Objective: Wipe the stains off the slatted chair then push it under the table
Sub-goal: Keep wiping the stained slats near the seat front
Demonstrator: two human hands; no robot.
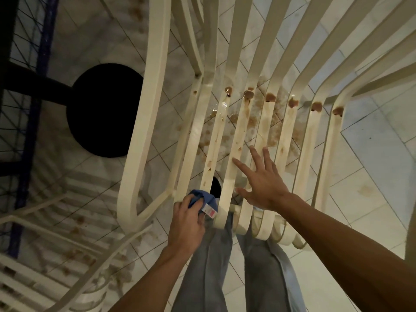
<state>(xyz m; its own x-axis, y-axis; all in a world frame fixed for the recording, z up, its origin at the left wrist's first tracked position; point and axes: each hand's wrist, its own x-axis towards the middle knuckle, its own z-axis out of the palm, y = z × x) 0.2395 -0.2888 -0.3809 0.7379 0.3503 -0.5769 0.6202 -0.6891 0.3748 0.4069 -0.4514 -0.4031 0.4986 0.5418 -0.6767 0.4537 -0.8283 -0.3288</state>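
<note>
**Smearing rather than lifting is my worry**

I see the slatted chair [238, 136] directly below, its front edge by the person's legs. The left hand [186, 219] curls its fingers round a bunched blue cloth [208, 199] at the seat's front. The right hand [263, 188] lies flat on the slats, fingers spread. The stains [270, 97] are thick brown blobs at the bend, with thin streaks down the smooth, glossy cream slats. Such a small soft cloth may clog and drag muck along, or slip into the gaps. Loosened drips would fall onto the already spotted tiled floor [371, 143].
</note>
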